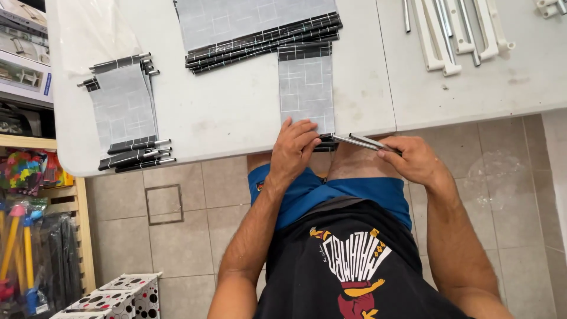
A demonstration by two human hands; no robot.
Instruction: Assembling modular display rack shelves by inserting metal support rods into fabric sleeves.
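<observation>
A grey grid-patterned fabric panel (306, 88) with black hems lies on the white table (236, 112), reaching the near edge. My left hand (293, 149) presses down on the panel's near black hem at the table edge. My right hand (413, 159) grips a thin metal rod (360, 142) whose left end sits in that hem. The rod sticks out to the right, just below the table edge.
A finished stack of grey panels with rods (124, 112) lies at the table's left. More panels (260, 29) are piled at the back. White plastic frame parts (455, 35) and metal rods sit at the right. Shelves with toys (29, 177) and a dotted box (118, 295) stand at left on the tiled floor.
</observation>
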